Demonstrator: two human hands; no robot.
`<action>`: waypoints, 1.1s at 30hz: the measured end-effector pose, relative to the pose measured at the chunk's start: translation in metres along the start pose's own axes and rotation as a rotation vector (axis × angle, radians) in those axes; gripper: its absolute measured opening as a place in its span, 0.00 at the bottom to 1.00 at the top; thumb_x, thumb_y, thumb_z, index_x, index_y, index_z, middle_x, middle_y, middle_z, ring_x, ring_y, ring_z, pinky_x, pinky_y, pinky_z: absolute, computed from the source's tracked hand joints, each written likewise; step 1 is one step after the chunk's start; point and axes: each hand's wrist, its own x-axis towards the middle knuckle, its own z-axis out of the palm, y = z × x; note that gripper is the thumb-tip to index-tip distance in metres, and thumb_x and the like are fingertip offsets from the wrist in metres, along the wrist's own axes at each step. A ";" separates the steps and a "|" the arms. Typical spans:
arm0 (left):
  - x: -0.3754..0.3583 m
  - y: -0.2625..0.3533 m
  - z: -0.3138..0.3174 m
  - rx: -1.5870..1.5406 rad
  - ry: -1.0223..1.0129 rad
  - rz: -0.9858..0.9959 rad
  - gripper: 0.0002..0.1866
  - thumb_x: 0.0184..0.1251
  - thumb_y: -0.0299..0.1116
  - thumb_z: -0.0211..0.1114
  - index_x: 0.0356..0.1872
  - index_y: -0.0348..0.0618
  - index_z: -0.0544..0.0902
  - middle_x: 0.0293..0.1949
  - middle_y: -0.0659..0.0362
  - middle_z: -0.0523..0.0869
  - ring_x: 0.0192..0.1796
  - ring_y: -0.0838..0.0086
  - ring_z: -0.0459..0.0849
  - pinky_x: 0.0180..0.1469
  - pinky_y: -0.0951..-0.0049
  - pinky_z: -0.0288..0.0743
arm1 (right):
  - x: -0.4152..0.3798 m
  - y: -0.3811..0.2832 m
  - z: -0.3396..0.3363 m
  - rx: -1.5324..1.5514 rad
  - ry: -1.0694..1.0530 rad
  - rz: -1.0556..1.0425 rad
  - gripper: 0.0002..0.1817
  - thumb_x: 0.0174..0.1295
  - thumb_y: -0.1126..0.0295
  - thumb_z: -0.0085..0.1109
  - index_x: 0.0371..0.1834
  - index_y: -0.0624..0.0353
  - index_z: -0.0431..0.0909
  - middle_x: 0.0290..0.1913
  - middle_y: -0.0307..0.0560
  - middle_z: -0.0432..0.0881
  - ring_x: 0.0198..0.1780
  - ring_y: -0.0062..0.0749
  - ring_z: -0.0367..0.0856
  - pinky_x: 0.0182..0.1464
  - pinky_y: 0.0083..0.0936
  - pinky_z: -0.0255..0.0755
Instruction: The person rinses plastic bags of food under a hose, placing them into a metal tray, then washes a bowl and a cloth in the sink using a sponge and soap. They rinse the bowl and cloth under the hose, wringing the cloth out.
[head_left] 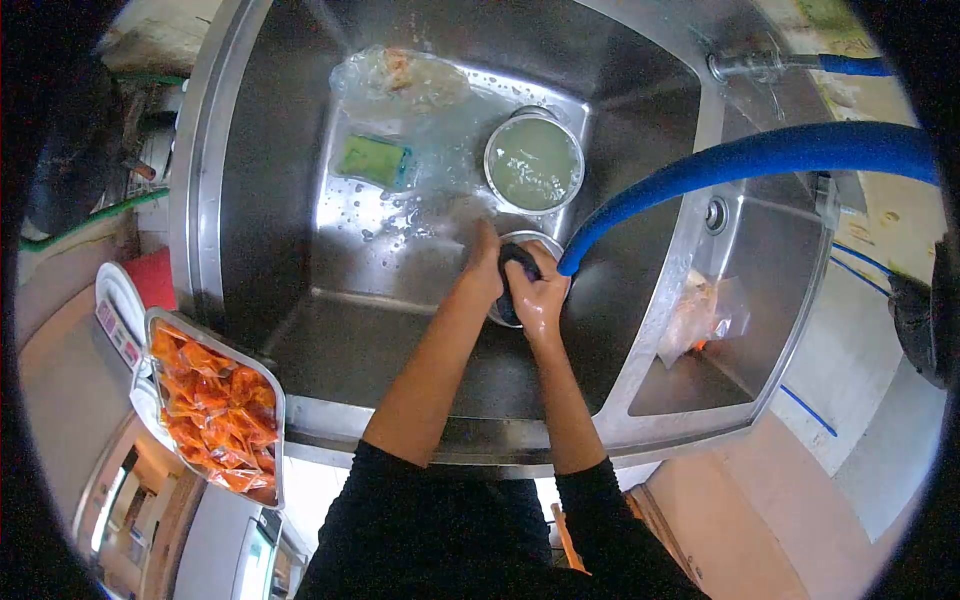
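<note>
Low in the sink, my right hand [537,298] is closed around a dark, rounded thing [517,262] whose kind I cannot make out. My left hand [486,258] presses against its left side, fingers partly hidden. Beneath both hands shows the rim of a round metal vessel [546,238], mostly covered. The end of a blue hose [640,198] comes down beside my right hand. Just beyond stands a metal pot [535,163] filled with cloudy, greenish water. A green sponge [374,161] lies on the wet sink floor to the left.
A clear plastic bag [390,82] lies at the back of the steel sink [270,170]. Another bag [705,315] sits in the smaller right basin [765,270]. At the left edge, a metal tray [281,440] holds several orange-filled packets [218,415].
</note>
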 end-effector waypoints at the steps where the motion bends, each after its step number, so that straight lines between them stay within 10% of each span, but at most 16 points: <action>1: -0.008 0.007 0.013 -0.115 0.138 -0.057 0.33 0.64 0.61 0.35 0.48 0.39 0.71 0.38 0.53 0.78 0.39 0.69 0.75 0.41 0.67 0.70 | -0.003 0.003 0.000 0.024 0.062 0.147 0.06 0.48 0.78 0.52 0.29 0.69 0.77 0.27 0.40 0.77 0.31 0.26 0.74 0.38 0.22 0.68; 8: -0.061 -0.005 0.022 0.025 0.411 0.106 0.28 0.60 0.60 0.49 0.38 0.43 0.78 0.33 0.59 0.79 0.34 0.70 0.74 0.40 0.69 0.68 | 0.006 0.007 -0.007 0.266 0.342 0.425 0.06 0.47 0.81 0.57 0.29 0.66 0.73 0.30 0.39 0.76 0.31 0.18 0.69 0.34 0.17 0.64; 14: -0.061 -0.012 0.028 -0.528 -0.240 -0.105 0.21 0.62 0.50 0.51 0.45 0.43 0.75 0.45 0.55 0.79 0.46 0.67 0.78 0.53 0.64 0.69 | 0.000 -0.022 -0.006 0.332 0.216 0.219 0.23 0.38 0.87 0.56 0.43 0.63 0.68 0.45 0.50 0.78 0.48 0.33 0.73 0.54 0.26 0.61; 20: -0.037 -0.018 0.012 -0.535 -0.680 -0.110 0.15 0.62 0.38 0.52 0.44 0.38 0.74 0.43 0.54 0.79 0.46 0.66 0.79 0.51 0.66 0.73 | 0.003 -0.021 -0.031 -0.091 -0.138 -0.027 0.16 0.31 0.80 0.58 0.28 0.53 0.81 0.49 0.46 0.78 0.56 0.40 0.69 0.64 0.35 0.50; 24: -0.037 -0.023 0.036 -0.582 -0.527 -0.163 0.17 0.62 0.41 0.50 0.41 0.38 0.76 0.40 0.53 0.81 0.41 0.66 0.80 0.47 0.65 0.75 | 0.015 -0.015 -0.040 -0.248 -0.199 -0.264 0.09 0.34 0.76 0.62 0.23 0.59 0.74 0.37 0.46 0.81 0.50 0.39 0.74 0.53 0.32 0.62; 27: -0.019 -0.027 0.033 -0.586 -0.350 -0.174 0.15 0.62 0.40 0.51 0.39 0.38 0.76 0.38 0.53 0.81 0.39 0.66 0.81 0.44 0.65 0.76 | 0.007 -0.011 -0.033 -0.092 -0.148 0.051 0.12 0.33 0.79 0.58 0.24 0.59 0.69 0.26 0.43 0.76 0.40 0.31 0.73 0.46 0.26 0.64; 33: -0.035 -0.020 0.041 -0.314 0.104 -0.037 0.10 0.59 0.35 0.53 0.34 0.39 0.76 0.33 0.52 0.81 0.36 0.65 0.80 0.38 0.66 0.77 | -0.005 -0.016 -0.018 0.156 0.109 0.114 0.09 0.39 0.84 0.48 0.27 0.65 0.70 0.32 0.47 0.74 0.35 0.29 0.72 0.40 0.23 0.66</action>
